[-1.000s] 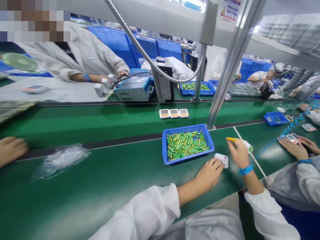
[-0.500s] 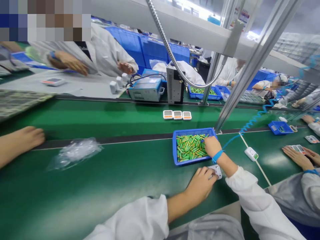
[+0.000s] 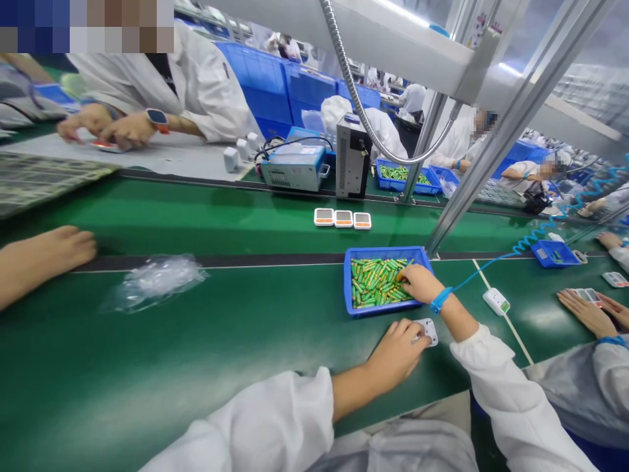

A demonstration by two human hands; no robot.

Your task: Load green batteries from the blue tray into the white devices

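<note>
My left hand rests on the green bench with its fingers closed around a small white electronic device with rounded corners. Part of the device is covered by the fingers. Just beyond it stands a blue bin full of green-and-gold batteries. My right hand, wearing a blue wrist strap, reaches over the bin's right side. Its fingertips are pinched on a battery among the others; the fingers partly hide it.
Three white devices with screens lie in a row on the green belt beyond the bin. A clear plastic bag lies left. A white plug-like unit sits right. A metal post rises behind the bin. Co-workers' hands show at both sides.
My right hand has shifted slightly within the bin, its fingertips now lower among the batteries. The three devices sit slightly further left relative to the bin. The co-worker opposite has brought both hands onto a device.
</note>
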